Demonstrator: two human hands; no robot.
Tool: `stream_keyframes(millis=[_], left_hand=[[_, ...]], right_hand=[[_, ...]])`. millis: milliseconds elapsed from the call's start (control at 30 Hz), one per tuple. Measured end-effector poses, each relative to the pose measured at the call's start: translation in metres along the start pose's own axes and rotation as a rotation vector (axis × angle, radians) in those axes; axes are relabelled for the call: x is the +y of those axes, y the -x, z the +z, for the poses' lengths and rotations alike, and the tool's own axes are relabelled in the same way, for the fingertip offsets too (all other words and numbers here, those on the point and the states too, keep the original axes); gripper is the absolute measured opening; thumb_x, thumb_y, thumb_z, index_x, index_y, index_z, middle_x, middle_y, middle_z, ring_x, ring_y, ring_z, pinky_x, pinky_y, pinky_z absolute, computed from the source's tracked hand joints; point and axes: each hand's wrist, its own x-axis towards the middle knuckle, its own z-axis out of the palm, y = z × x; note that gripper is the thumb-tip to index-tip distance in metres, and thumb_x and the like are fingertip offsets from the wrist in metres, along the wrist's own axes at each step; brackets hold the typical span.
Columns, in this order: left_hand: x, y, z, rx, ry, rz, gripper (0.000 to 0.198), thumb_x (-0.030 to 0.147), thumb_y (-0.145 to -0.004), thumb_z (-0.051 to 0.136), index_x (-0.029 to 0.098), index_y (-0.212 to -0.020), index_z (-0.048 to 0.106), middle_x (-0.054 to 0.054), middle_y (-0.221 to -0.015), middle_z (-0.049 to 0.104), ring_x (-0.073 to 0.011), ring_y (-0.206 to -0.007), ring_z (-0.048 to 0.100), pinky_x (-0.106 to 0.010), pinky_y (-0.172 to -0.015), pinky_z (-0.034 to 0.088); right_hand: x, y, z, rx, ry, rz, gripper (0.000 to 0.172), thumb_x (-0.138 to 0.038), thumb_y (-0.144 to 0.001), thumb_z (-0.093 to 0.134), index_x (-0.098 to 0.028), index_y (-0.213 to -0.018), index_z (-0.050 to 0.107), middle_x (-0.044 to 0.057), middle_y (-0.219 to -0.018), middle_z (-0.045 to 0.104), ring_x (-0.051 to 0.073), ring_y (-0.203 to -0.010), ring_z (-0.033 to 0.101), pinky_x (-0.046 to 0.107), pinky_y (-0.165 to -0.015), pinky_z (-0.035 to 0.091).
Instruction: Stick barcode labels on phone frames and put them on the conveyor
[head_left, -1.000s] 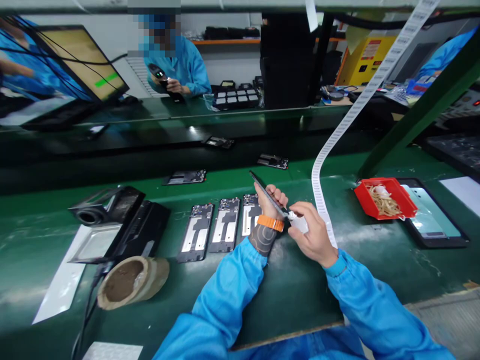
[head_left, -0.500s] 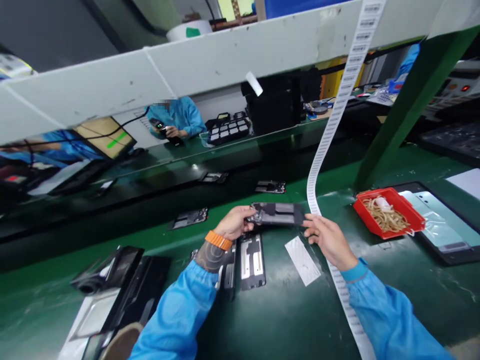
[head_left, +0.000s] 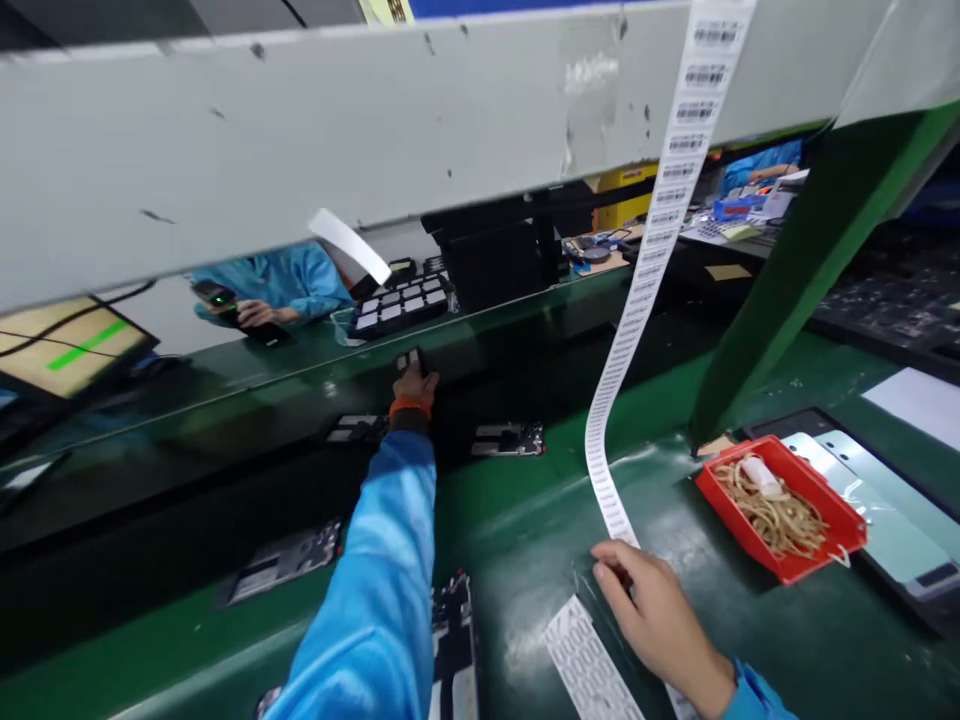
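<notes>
My left hand (head_left: 414, 387) reaches far forward over the dark belt. Its fingers are closed on a dark phone frame (head_left: 409, 359), mostly hidden by the hand. One phone frame (head_left: 355, 429) lies left of the wrist and another phone frame (head_left: 508, 440) to its right. Closer to me, my right hand (head_left: 652, 615) is above the bench with loosely bent fingers, thumb and forefinger apart, nothing visible between them. It is beside a long strip of barcode labels (head_left: 645, 290) and a patterned white sheet (head_left: 591, 662).
A red tray (head_left: 825, 500) of rubber bands stands on the right beside pale green panels (head_left: 885, 510). A green post (head_left: 810, 260) and a white shelf beam (head_left: 285, 140) frame the reach. More phone frames (head_left: 285, 563) lie nearer. A co-worker (head_left: 277, 285) sits opposite.
My left hand has carried the phone frame forward, away from me, to the far belt. My right hand has come off the frame and sits lower. The view has shifted closer.
</notes>
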Motion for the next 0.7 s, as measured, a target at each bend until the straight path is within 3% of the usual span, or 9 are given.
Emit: stream_keyframes(millis=[67,133,200,267,367,433,500,600,700], left_hand=[[-0.012,0.011,0.002,-0.075,-0.023,0.003,0.037,0.023,-0.087,0.067,0.015,-0.123,0.058,-0.009,-0.114,0.064,-0.0204,-0.100,0.064,-0.038,-0.087,0.053],[-0.027,0.033,0.005,-0.266,-0.113,0.036,0.050,0.012,-0.071,0.079,0.018,-0.117,0.062,-0.008,-0.107,0.068,-0.0231,-0.104,0.064,-0.036,-0.092,0.049],[-0.037,0.060,0.011,-0.521,-0.331,0.132,0.061,0.005,-0.051,0.084,0.020,-0.108,0.067,-0.009,-0.109,0.069,-0.0307,-0.119,0.057,-0.039,-0.101,0.042],[-0.037,0.083,0.017,-0.666,-0.541,0.230,0.062,0.002,-0.038,0.085,0.019,-0.096,0.069,-0.012,-0.115,0.067,-0.0390,-0.133,0.043,-0.043,-0.109,0.032],[-0.020,0.110,0.022,-0.622,-0.605,0.267,0.051,0.000,-0.029,0.083,0.018,-0.073,0.063,-0.015,-0.109,0.065,-0.0462,-0.134,0.037,-0.044,-0.109,0.028],[-0.006,0.136,0.017,-0.570,-0.596,0.297,0.046,0.003,-0.032,0.084,0.019,-0.066,0.057,-0.013,-0.100,0.065,-0.0447,-0.126,0.045,-0.041,-0.103,0.034],[-0.004,0.178,0.008,-0.527,-0.565,0.332,0.044,0.010,-0.038,0.085,0.021,-0.068,0.054,-0.008,-0.090,0.063,-0.0395,-0.115,0.054,-0.035,-0.093,0.039],[-0.026,0.263,-0.001,-0.471,-0.359,0.350,0.042,0.015,-0.052,0.085,0.024,-0.080,0.055,-0.001,-0.071,0.057,-0.0296,-0.089,0.062,-0.028,-0.074,0.039],[-0.057,0.339,-0.006,-0.368,-0.047,0.230,0.044,0.010,-0.055,0.083,0.025,-0.087,0.057,0.002,-0.065,0.054,-0.0241,-0.078,0.061,-0.025,-0.068,0.038]], right_hand=[[-0.003,0.001,-0.003,0.018,0.027,-0.007,0.018,-0.034,-0.090,0.051,-0.031,-0.094,0.068,0.004,-0.085,0.075,0.027,-0.078,0.072,0.039,-0.069,0.056],[-0.006,0.001,-0.007,0.072,0.046,-0.021,0.017,-0.032,-0.091,0.051,-0.028,-0.094,0.067,0.004,-0.085,0.075,0.024,-0.078,0.071,0.036,-0.070,0.056],[-0.009,0.000,-0.012,0.131,0.057,-0.044,0.016,-0.031,-0.091,0.051,-0.026,-0.092,0.067,0.003,-0.081,0.074,0.022,-0.074,0.071,0.033,-0.068,0.054],[-0.008,-0.002,-0.015,0.170,0.056,-0.071,0.016,-0.031,-0.090,0.051,-0.026,-0.088,0.066,0.003,-0.076,0.073,0.021,-0.069,0.069,0.031,-0.065,0.053],[-0.004,-0.005,-0.016,0.186,0.002,-0.083,0.014,-0.031,-0.089,0.053,-0.025,-0.084,0.065,0.003,-0.072,0.071,0.021,-0.066,0.068,0.032,-0.064,0.053],[-0.001,-0.007,-0.014,0.191,-0.085,-0.042,0.014,-0.033,-0.087,0.056,-0.023,-0.085,0.065,0.004,-0.073,0.071,0.021,-0.067,0.067,0.033,-0.065,0.054],[-0.003,-0.006,-0.009,0.174,-0.237,0.018,0.020,-0.037,-0.085,0.059,-0.021,-0.096,0.064,0.007,-0.083,0.072,0.022,-0.073,0.068,0.033,-0.064,0.055],[-0.011,0.001,-0.002,0.041,-0.490,0.043,0.045,-0.039,-0.085,0.061,-0.021,-0.124,0.050,0.010,-0.108,0.069,0.022,-0.084,0.069,0.033,-0.063,0.058],[-0.019,0.008,0.000,-0.031,-0.526,-0.015,0.045,-0.032,-0.086,0.059,-0.024,-0.128,0.047,0.007,-0.112,0.067,0.020,-0.097,0.067,0.036,-0.083,0.056]])
